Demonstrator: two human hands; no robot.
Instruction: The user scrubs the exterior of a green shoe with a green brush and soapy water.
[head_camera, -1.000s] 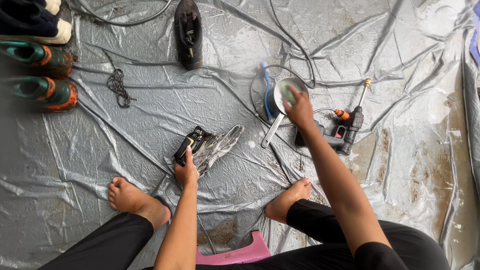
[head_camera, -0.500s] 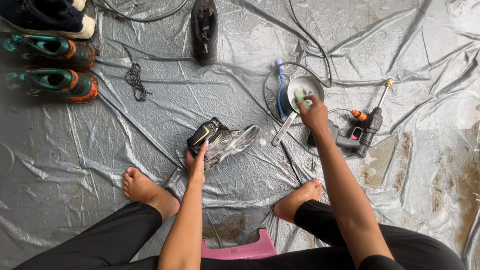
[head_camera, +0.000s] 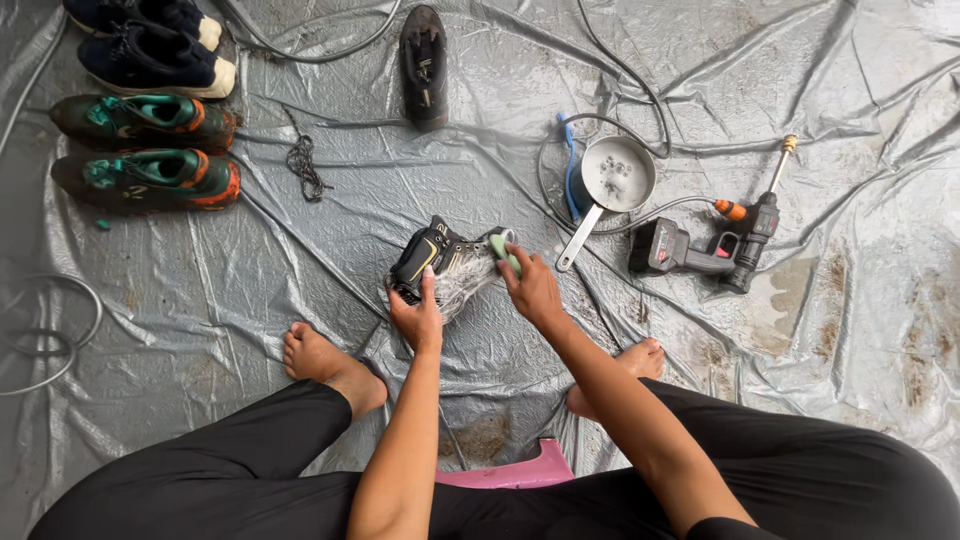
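Head view, shoe: a black sports shoe with yellow trim and a soapy, foam-streaked side (head_camera: 445, 265) lies on the crinkled grey plastic sheet (head_camera: 300, 270), between the person's bare feet.
Head view, left hand: the left hand (head_camera: 418, 318) is closed over the shoe's near edge, fingers pressing it down to the sheet.
Head view, right hand: the right hand (head_camera: 532, 288) is pinched round a small green scrubbing sponge (head_camera: 505, 250), which touches the shoe's far end.
Head view, water: a small metal saucepan with a long handle (head_camera: 612, 180) holding sudsy water stands just beyond the right hand, a blue brush (head_camera: 570, 160) beside it.
Head view, sprayer: a black cordless spray gun with orange fittings (head_camera: 715, 245) lies near the pan.
Head view, other shoes: a green and orange pair (head_camera: 150, 150) sits well apart at upper left.
Risk, slip: the foamy shoe could likely twist out from under the left hand on the slick sheet.
Risk, spill: a wide elbow swing might tip the pan, since its handle points toward the right hand.
Risk, footing: wet plastic under bare feet looks slippery.
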